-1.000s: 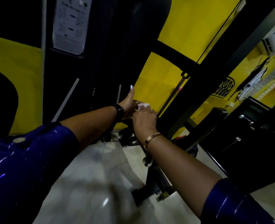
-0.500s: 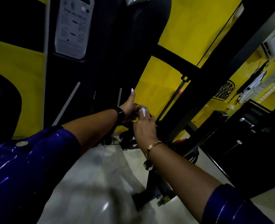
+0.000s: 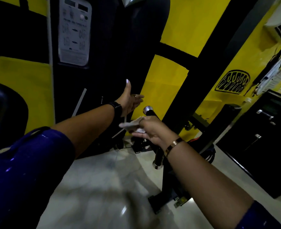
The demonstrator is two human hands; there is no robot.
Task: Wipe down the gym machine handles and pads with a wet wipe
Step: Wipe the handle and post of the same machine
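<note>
A black machine handle [image 3: 151, 113] with silver end caps runs from upper centre down behind my right wrist to its lower cap [image 3: 158, 162]. My right hand [image 3: 153, 131] lies over the handle's middle and pinches a crumpled white wet wipe [image 3: 130, 124], which sticks out to the left of the bar. My left hand [image 3: 130, 100] is off the handle, a little up and to the left, with thumb raised and fingers stretched out, holding nothing.
A tall black machine column [image 3: 113, 47] with a white instruction placard [image 3: 74, 32] stands behind my hands. A dark pad [image 3: 2, 111] sits at the left edge. Black frame bars [image 3: 194, 83] cross the yellow wall. A black cabinet [image 3: 260, 138] stands right; pale floor [image 3: 103, 187] lies below.
My left hand has let go of the handle and opened, moving up and left. My right hand slid down the bar with the wipe, uncovering the upper silver cap.
</note>
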